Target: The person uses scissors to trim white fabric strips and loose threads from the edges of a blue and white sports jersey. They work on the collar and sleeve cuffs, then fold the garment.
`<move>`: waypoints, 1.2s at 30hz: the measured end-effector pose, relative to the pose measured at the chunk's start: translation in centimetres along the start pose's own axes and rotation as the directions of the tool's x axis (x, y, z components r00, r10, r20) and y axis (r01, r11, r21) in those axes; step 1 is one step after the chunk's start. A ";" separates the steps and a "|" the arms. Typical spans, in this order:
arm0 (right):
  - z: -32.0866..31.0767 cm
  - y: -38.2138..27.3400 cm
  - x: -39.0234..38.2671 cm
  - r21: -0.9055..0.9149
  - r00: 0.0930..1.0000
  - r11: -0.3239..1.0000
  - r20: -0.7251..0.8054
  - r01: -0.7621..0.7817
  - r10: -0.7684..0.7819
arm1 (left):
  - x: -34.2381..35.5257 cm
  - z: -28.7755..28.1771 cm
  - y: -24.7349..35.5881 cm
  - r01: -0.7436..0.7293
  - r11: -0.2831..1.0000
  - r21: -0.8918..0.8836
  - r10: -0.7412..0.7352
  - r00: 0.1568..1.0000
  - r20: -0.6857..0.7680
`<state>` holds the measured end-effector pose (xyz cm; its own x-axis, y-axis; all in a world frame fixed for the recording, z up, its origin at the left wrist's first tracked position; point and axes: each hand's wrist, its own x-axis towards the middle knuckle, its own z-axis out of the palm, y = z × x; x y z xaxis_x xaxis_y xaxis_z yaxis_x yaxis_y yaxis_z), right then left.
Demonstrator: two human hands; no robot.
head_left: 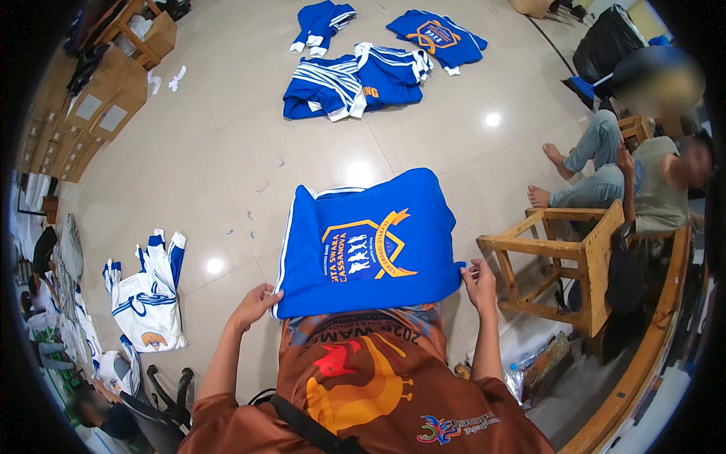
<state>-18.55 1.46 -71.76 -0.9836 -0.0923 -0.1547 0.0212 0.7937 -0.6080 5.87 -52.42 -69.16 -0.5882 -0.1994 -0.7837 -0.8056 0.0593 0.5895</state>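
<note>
A blue jacket (378, 295) with an orange and white printed emblem lies folded in front of me, its near edge against my body. White piping runs down its left side. My left hand (257, 304) pinches the near left corner. At the right edge, my right hand (479, 283) has thumb and fingers closed on a bit of the blue fabric. Both forearms reach up from the lower edge.
Blue and white garments (355, 83) lie heaped on the tiled floor ahead, with a folded blue one (439, 38) beyond. A white garment (147, 303) lies left. Cardboard boxes (113, 91) stand far left. A wooden stool (560, 250) and a seated person (605, 181) are right.
</note>
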 end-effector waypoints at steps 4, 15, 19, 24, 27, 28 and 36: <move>0.4 -3.7 0.6 0.113 0.998 0.994 -0.060 0.004 0.002 | 8.5 -0.3 1.2 -0.107 0.992 -0.060 0.094 0.976 -0.195; -2.2 -14.4 0.2 0.205 0.942 0.921 -0.013 0.330 -0.335 | 28.8 0.0 6.1 -0.135 0.984 0.112 0.165 0.929 -0.332; -2.0 -14.7 -0.4 0.231 0.951 0.929 0.041 0.289 -0.306 | 28.2 -1.8 6.1 -0.159 0.987 0.038 0.163 0.943 -0.289; -0.9 -15.7 -0.1 0.257 0.925 0.897 0.034 0.358 -0.379 | 23.2 -1.9 9.3 -0.448 0.894 0.002 0.378 0.751 -0.541; -0.4 -16.5 -0.2 0.340 0.936 0.890 0.068 0.305 -0.346 | 16.3 1.4 14.1 -0.496 0.756 0.427 0.655 0.569 -0.498; -0.2 -16.9 -0.4 0.377 0.942 0.888 0.101 0.262 -0.321 | 10.6 3.6 17.9 -0.417 0.782 0.464 0.611 0.662 -0.435; 2.4 -19.1 -3.0 0.871 0.966 0.434 0.258 -0.230 -0.005 | -1.4 15.5 16.8 -0.823 0.212 0.527 0.852 0.420 0.313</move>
<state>-15.56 -14.85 -61.53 -0.9043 -0.2478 -0.3475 0.3916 -0.1575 -0.9066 -7.91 -36.04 -61.21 -0.9555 0.2730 0.1117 0.2758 0.6924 0.6668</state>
